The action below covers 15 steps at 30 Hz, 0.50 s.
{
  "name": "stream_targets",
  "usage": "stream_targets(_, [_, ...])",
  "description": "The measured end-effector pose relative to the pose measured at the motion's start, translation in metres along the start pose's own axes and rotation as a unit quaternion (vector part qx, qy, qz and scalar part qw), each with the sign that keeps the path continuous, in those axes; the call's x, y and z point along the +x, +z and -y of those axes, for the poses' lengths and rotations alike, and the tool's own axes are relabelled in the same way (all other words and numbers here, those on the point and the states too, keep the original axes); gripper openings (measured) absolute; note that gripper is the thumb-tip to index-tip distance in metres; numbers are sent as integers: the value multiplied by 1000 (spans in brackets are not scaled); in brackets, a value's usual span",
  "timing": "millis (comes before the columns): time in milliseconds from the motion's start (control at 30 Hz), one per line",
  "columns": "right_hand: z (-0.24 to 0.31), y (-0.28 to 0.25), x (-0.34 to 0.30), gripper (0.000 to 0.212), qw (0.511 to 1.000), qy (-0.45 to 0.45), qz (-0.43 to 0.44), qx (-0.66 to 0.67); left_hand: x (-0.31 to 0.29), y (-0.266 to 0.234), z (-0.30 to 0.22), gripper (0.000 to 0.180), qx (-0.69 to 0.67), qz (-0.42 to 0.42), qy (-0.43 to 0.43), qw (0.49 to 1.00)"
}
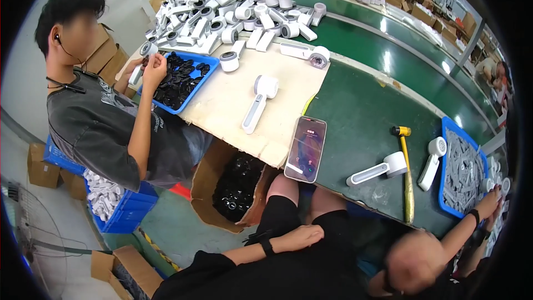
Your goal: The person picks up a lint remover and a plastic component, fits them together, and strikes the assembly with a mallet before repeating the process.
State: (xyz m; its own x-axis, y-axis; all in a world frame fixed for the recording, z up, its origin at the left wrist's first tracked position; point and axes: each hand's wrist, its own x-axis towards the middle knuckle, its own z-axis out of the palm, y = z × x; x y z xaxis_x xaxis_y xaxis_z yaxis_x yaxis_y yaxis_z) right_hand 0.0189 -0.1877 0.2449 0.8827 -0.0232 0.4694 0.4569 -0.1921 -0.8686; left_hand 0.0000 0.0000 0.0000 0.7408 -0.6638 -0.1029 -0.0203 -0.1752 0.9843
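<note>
My left hand (304, 237) rests on my lap, its fingers curled in. Whatever those fingers close around, if anything, is hidden. A black band circles that wrist. I cannot find my right hand in the picture. At the table edge in front of my knees lies a phone (305, 149) with a lit screen. Left of it, on a pale board (222, 105), lies a white handheld device with a round head and grey handle strip (258, 105). A similar device (378, 169) lies to the right, beside a yellow-handled mallet (408, 178), with another white device (432, 164) beyond that.
A co-worker at left handles a device over a blue tray (208, 72) of black parts. Another at lower right works beside a blue tray (442, 189) of grey strips. A heap of devices (233, 8) stands at the back, near a green conveyor (366, 41). A cardboard box (202, 194) sits below.
</note>
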Motion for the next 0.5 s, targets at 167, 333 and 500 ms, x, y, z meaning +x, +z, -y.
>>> stream_targets(167, [-76,54,1,21,965,-59,182,-180,-10,1,26,29,-41,-78,-86,992])
stream_targets(333, [-102,81,12,28,940,-119,230,-223,-19,1,49,31,-13,-97,-78,992])
stream_targets(500, [-112,92,8,31,936,-106,239,-236,-18,1,53,31,-8,-86,-102,991])
